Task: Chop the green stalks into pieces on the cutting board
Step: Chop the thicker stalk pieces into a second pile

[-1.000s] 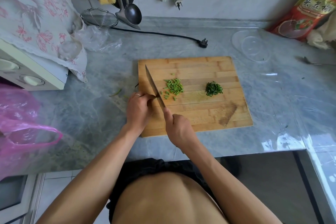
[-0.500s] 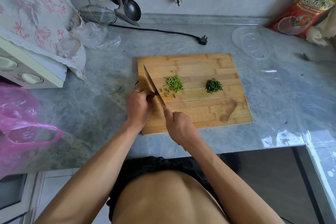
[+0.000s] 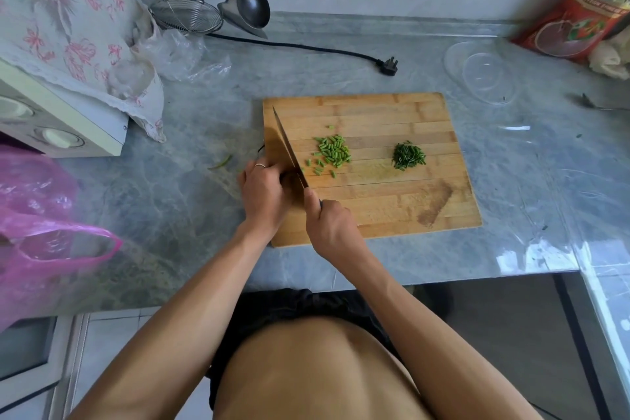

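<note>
A wooden cutting board (image 3: 392, 211) lies on the grey marble counter. On it sit a pile of light green stalk pieces (image 3: 332, 151) and, further right, a smaller pile of dark green chopped bits (image 3: 408, 155). My right hand (image 3: 332, 227) grips the handle of a knife (image 3: 288, 147), whose blade runs along the board's left side with its tip pointing away from me. My left hand (image 3: 264, 194), a ring on one finger, is curled at the board's left edge just left of the blade; what it holds down is hidden under its fingers.
A stray green scrap (image 3: 221, 162) lies on the counter left of the board. A pink plastic bag (image 3: 41, 232) is at the left, a cloth-covered appliance (image 3: 61, 123) behind it. A black plug and cord (image 3: 387, 65), a clear lid (image 3: 484, 77) and a red packet (image 3: 586, 7) lie at the back.
The knife and both hands have stayed at the board's left edge, with only small chopping shifts. The camera view has drifted slightly; the piles look unchanged.
</note>
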Tool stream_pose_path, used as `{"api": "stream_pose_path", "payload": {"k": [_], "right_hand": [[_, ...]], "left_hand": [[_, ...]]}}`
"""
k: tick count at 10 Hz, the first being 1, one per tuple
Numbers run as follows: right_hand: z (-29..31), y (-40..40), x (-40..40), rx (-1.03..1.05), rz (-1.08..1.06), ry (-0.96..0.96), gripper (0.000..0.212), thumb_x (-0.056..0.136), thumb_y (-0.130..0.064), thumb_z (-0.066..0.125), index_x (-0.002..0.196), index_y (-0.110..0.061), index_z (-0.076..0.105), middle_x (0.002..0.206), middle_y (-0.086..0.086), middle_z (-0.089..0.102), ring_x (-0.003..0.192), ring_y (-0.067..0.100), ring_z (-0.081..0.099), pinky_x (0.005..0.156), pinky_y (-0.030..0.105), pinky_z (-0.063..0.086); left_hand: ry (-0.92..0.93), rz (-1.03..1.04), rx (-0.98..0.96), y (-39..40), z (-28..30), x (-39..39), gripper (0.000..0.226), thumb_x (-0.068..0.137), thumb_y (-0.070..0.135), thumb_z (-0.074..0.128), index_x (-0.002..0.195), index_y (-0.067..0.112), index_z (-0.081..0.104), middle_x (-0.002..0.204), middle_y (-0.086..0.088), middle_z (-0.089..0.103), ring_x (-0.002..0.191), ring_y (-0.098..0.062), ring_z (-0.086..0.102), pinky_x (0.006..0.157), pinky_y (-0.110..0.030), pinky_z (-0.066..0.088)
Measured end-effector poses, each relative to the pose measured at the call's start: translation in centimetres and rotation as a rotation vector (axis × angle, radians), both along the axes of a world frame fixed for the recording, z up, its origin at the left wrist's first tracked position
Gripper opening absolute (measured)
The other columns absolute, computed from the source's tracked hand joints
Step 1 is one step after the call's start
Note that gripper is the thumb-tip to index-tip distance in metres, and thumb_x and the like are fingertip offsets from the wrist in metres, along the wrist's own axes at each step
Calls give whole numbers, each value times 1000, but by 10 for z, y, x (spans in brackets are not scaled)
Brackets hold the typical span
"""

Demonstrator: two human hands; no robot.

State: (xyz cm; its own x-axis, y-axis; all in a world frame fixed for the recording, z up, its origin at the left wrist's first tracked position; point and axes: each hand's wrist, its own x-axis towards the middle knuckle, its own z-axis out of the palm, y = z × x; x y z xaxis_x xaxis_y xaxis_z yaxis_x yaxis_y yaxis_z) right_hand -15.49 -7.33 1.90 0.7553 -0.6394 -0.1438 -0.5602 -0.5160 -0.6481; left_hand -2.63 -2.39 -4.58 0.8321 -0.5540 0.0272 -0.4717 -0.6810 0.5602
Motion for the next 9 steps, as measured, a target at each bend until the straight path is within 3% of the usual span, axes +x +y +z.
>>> {"api": "stream_pose_path", "payload": {"k": [1,2,3,4,6,7,8,9], "right_hand": [[2,-1,8,407,-284,76,72,101,-53,22,94,12,54,61,1,44,53,13,38,51,25,31],[8,-5,4,384,-251,125,76,101,-55,23,105,15,54,63,1,43,54,14,40,53,27,35],[12,-13,-2,356,-240,112,78,101,-56,25,105,17,53,60,0,43,52,13,40,52,26,35],[20,-15,-7,327,-197,131,78,101,-56,25,100,17,52,59,1,43,51,13,39,51,25,34],[15,-10,-12,304,-111,192,70,100,-57,24,81,7,44,60,3,44,53,14,40,52,24,32],[16,-8,-11,288,-91,199,72,100,-58,24,82,9,45,60,4,45,53,15,40,52,25,32],[14,-12,-10,301,-71,203,70,102,-53,28,86,12,49,60,4,44,52,15,38,51,24,31],[9,-19,-10,369,-23,230,39,77,-9,78,100,14,58,49,10,46,40,17,20,41,20,2]], "left_hand": [[10,-53,-16,3,-3,1,22,86,30,55,87,25,77,91,-3,65,97,-31,54,84,-40,33],[-10,-148,-57,12,-6,6,29,85,26,53,97,24,79,97,-1,67,97,-29,57,89,-43,38],[-2,-163,-77,14,-8,11,29,80,7,62,99,22,79,95,-1,69,94,-29,62,88,-44,43],[19,-168,-102,6,-4,12,17,82,11,64,91,18,77,86,-3,71,86,-29,65,82,-46,50],[77,-106,-159,-2,2,8,13,81,16,58,90,18,67,80,-4,72,80,-30,67,77,-42,53],[61,-112,-130,-2,2,8,15,81,12,60,91,15,70,80,-8,72,80,-33,65,75,-38,51],[27,-97,-113,-3,-1,8,18,83,21,59,93,18,74,80,-9,71,82,-33,64,75,-39,50],[30,-110,-111,1,-2,7,27,84,29,55,96,27,78,87,-11,70,86,-32,62,79,-42,50]]}}
